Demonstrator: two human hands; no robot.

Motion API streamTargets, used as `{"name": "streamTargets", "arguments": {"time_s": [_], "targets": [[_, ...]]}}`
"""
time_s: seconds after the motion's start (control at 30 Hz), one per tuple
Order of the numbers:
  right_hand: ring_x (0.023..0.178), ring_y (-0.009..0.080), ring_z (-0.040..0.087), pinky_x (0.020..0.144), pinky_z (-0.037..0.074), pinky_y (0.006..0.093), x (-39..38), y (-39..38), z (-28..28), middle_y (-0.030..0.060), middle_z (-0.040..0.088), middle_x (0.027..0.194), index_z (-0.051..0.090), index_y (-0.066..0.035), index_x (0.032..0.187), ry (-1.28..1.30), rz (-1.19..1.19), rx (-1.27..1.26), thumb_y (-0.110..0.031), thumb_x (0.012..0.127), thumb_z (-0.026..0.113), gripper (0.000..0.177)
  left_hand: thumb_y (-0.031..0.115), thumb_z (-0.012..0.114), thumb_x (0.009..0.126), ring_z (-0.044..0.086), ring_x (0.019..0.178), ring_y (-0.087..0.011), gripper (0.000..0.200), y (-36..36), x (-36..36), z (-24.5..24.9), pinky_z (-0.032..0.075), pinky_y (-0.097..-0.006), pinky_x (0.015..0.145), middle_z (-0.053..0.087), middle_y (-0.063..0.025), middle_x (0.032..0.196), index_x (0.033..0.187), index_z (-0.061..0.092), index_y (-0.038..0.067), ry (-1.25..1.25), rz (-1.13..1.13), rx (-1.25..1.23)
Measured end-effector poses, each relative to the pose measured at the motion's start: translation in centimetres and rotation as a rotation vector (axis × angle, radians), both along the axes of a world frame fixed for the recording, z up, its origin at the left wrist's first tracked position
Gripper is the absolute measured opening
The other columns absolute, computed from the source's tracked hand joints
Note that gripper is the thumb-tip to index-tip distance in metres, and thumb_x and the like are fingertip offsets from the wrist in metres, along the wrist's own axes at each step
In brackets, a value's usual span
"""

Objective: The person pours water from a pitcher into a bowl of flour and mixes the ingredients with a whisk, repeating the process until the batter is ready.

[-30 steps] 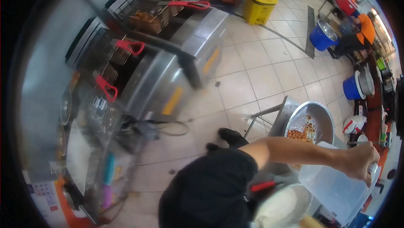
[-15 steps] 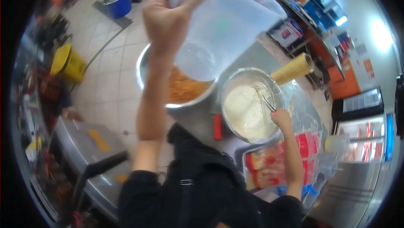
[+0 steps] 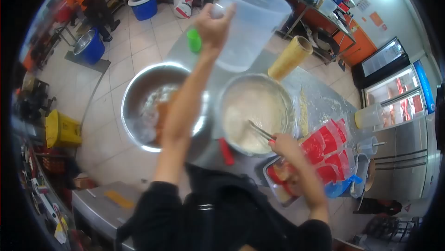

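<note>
Tub (image 3: 248, 33) moved off left bowl (image 3: 138, 94), metal table (image 3: 321, 94), tiled floor (image 3: 103, 114)

Wears blk short-slv top (image 3: 160, 204), blk apron (image 3: 227, 193) w/ silvery buckle (image 3: 205, 207).

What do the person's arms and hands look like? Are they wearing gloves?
The left hand and right hand are bare, with no gloves. Both forearms are bare too, below short, plain black sleeves. I see no watch or bracelet, but it's too blurry to tell about rings.
</note>
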State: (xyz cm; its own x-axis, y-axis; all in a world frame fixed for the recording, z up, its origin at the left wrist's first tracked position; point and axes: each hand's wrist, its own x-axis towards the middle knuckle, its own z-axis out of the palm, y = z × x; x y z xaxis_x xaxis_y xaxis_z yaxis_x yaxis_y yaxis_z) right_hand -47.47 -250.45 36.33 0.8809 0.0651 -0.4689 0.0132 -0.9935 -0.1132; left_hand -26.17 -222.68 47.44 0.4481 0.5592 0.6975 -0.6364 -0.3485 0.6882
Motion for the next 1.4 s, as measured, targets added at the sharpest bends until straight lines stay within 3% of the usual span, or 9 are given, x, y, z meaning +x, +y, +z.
{"name": "streamTargets", "arguments": {"time_s": [0.1,0.17,0.67,0.77,0.87,1.0,1.1,1.27,1.4], "targets": [[0.084,0.0347,0.061,0.077,0.047,0.0424,-1.4,-0.5,-0.7,0.0184,0.063,0.087,0.064,-0.006,0.093,0.012,-0.081,0.029,-0.03,0.079,0.049,0.031,0.036,0.073,0.069,0.044,0.045,-0.014,0.038,-3.4,4.3,-3.8,0.038,-0.0285,0.046,0.049,-0.0064,0.05,0.065,0.056,0.003,0.129,0.022,0.04],[0.083,0.0357,0.06,0.077,0.047,0.0435,-2.5,-0.5,1.7,0.0201,0.063,0.086,0.063,-0.005,0.092,0.098,-0.115,-0.062,-0.031,0.079,0.048,0.033,0.035,0.072,0.067,0.047,0.042,-0.0262,0.037,-6.2,6.8,-6.1,0.038,-0.0354,0.044,0.048,-0.0092,0.047,0.06,0.052,0.005,0.113,-0.008,0.045],[0.09,0.0381,0.058,0.081,0.045,0.0435,-3.2,-4.2,1.5,0.0226,0.061,0.09,0.063,-0.009,0.1,0.132,-0.17,-0.038,-0.036,0.077,0.053,0.037,0.033,0.07,0.075,0.035,0.046,-0.0191,0.039,-4.0,8.6,-19.3,0.032,-0.0329,0.046,0.038,-0.0053,0.049,0.067,0.047,0.002,0.223,0.131,0.135],[0.086,0.0354,0.06,0.077,0.047,0.0432,-0.6,-4.1,3.1,0.0227,0.062,0.089,0.064,-0.007,0.097,0.164,-0.279,-0.006,-0.039,0.075,0.055,0.039,0.033,0.067,0.077,0.048,0.06,-0.0227,0.037,-3.7,5.1,-19.9,0.04,-0.0338,0.058,0.051,-0.0116,0.065,0.08,0.052,-0.001,0.53,0.026,-0.03],[0.082,0.033,0.062,0.073,0.048,0.0411,2.7,-4.8,1.6,0.0172,0.064,0.085,0.066,-0.008,0.091,0.134,-0.2,-0.095,-0.042,0.073,0.057,0.04,0.03,0.062,0.079,0.047,0.104,-0.0378,0.06,-4.0,-1.5,-20.4,0.036,-0.0427,0.09,0.046,-0.0299,0.112,0.114,0.041,-0.014,0.631,0.306,0.233],[0.083,0.0378,0.06,0.075,0.048,0.0419,7.2,-4.9,-1.6,0.0237,0.062,0.086,0.064,0.002,0.085,0.079,-0.165,-0.032,-0.037,0.073,0.056,0.042,0.016,0.056,0.08,0.052,0.094,-0.0403,0.046,-3.7,-12.4,-21.5,0.042,-0.0422,0.082,0.053,-0.0294,0.099,0.114,0.045,-0.012,0.959,-0.151,0.578],[0.083,0.038,0.06,0.075,0.048,0.042,9.1,-1.4,-3.7,0.0245,0.062,0.086,0.063,0.005,0.084,-0.058,-0.16,0.067,-0.032,0.075,0.054,0.039,0.01,0.054,0.078,0.055,0.086,-0.0396,0.041,-3.7,-15.1,-25.1,0.044,-0.0412,0.074,0.055,-0.0282,0.09,0.113,0.047,-0.01,0.883,-0.16,0.684],[0.086,0.0369,0.06,0.077,0.048,0.0426,6.1,3.3,-4.9,0.0227,0.062,0.09,0.063,0.0,0.091,-0.008,-0.184,0.267,-0.028,0.078,0.05,0.034,0.004,0.054,0.075,0.057,0.078,-0.0367,0.045,-2.4,-15.1,-24.0,0.045,-0.0405,0.069,0.057,-0.0237,0.08,0.119,0.048,-0.005,1.041,-0.322,0.379],[0.086,0.0344,0.06,0.077,0.048,0.0417,0.7,2.2,-1.7,0.0197,0.062,0.091,0.064,-0.008,0.098,0.136,-0.008,0.124,-0.034,0.077,0.052,0.035,0.005,0.054,0.076,0.057,0.076,-0.0361,0.046,-2.8,-15.3,-24.6,0.045,-0.0406,0.068,0.057,-0.023,0.078,0.121,0.047,-0.003,1.025,-0.227,0.547]]}}
